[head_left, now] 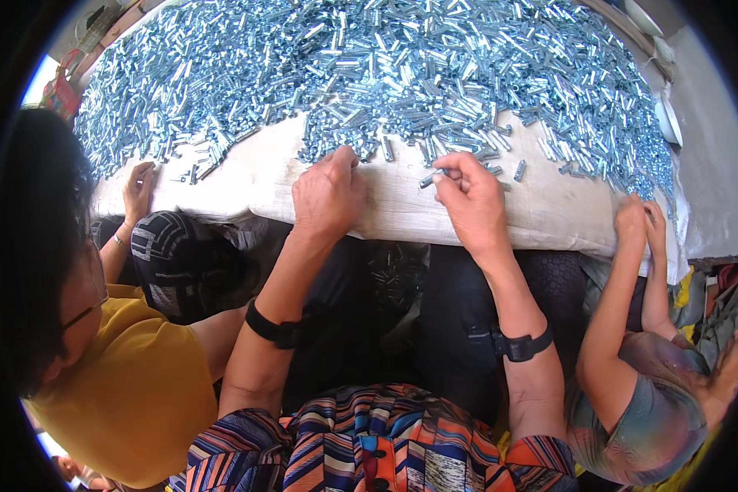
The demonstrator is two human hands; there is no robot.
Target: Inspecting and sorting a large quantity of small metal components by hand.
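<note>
A wide heap of small silvery-blue metal sleeves [435,66] spreads over the white-covered table in front of me. My right hand [476,201] is at the near edge of the heap, thumb and forefinger pinched on one metal sleeve [427,179]. My left hand [328,193] is closed over the cloth beside a small cluster of sleeves [328,141]; its curled fingers hide whatever may be in them. Between my hands, a single loose sleeve [387,148] lies at the heap's fringe. Another loose sleeve [520,170] rests to the right of my right hand.
On my left sits a person in a yellow top [131,385], with one hand [138,190] at the table edge. At the right, another person's hands [638,220] are by the table corner. White cloth [262,176] covers the table; its front edge runs just before my lap.
</note>
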